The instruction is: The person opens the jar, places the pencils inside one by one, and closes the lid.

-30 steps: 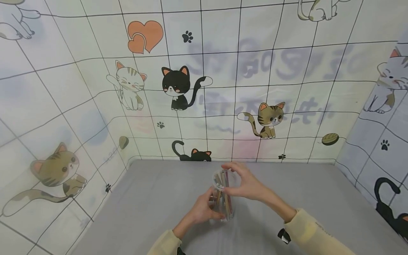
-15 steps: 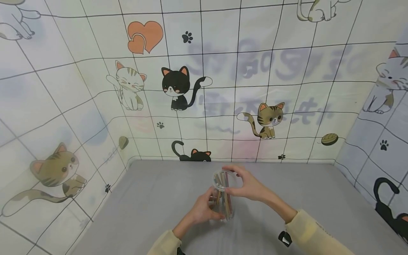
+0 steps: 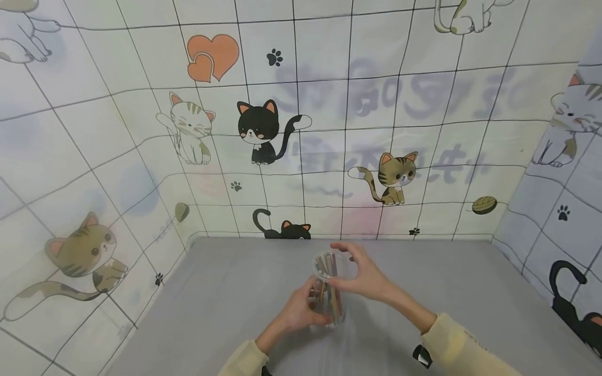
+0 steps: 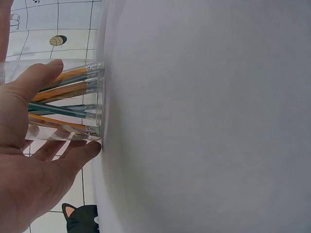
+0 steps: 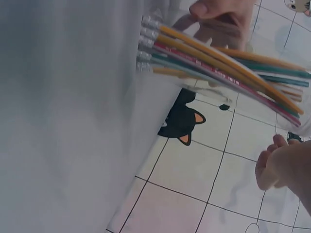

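Note:
A clear, tall round jar (image 3: 338, 309) stands upright on the grey cloth, with several pencils (image 5: 218, 65) inside. Orange, teal and dark red shafts show through its wall, and their metal eraser ends sit at the jar's base. My left hand (image 3: 297, 309) grips the lower body from the left; in the left wrist view its thumb lies along one side and its fingers support the other. At the top, my right hand (image 3: 368, 274) arches its thumb and fingers round the clear rim. The right palm's inner side is mostly hidden.
A grey cloth (image 3: 226, 277) covers the table and meets the upright white sheet (image 3: 320, 104) printed with cats and grid lines at the back and sides. A small black-and-white object (image 3: 422, 356) shows below the right sleeve.
My right hand has shifted slightly at the jar's top, its fingertips moving a little to the right. The left hand and the jar stay in place.

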The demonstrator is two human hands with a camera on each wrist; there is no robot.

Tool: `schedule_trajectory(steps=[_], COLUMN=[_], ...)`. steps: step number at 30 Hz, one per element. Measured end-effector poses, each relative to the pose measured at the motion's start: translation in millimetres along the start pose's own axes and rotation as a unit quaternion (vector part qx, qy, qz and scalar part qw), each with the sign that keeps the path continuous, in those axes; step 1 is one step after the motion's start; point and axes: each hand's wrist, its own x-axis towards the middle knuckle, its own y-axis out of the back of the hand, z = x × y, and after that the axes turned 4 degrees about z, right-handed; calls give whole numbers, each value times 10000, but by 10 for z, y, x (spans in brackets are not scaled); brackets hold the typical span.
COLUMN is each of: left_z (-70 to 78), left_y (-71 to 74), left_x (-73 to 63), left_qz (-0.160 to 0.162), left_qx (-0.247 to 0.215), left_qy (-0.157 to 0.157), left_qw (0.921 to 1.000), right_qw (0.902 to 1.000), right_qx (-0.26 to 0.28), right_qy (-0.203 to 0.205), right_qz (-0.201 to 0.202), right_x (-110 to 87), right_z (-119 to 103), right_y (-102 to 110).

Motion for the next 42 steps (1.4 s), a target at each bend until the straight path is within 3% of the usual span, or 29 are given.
schedule_trajectory(steps=[5, 9, 14, 21, 28, 31, 35, 42], left_z=[-34, -36, -22, 32, 82, 100, 98, 116], left_y=[-21, -38, -68, -113, -156, -181, -211, -142], left_x=[-7, 3, 18, 5, 12, 8, -4, -8], left_qz=[-146, -68, 231, 503, 996, 1142, 1135, 965], left_qx=[-135, -155, -5, 21, 236, 410, 448, 487], left_qy=[115, -3, -232, -382, -752, -746, -652, -376], left_qw=[9997, 9999, 9995, 9980, 9919, 9898, 9904, 9934], right_qw=[9966, 9949, 9967, 9992, 9945, 9921, 9926, 9980], right_qx=[389, 459, 478, 336, 178, 161, 260, 362], right_qy=[157, 162, -3, -187, -672, -798, -774, -223], right_qz=[-715, -882, -663, 64, 782, 956, 894, 458], right_x=[61, 80, 56, -25, -94, -113, -129, -124], right_z=[44, 66, 78, 10, -88, -115, -120, -82], right_y=[97, 116, 77, -57, -160, -180, -190, -66])
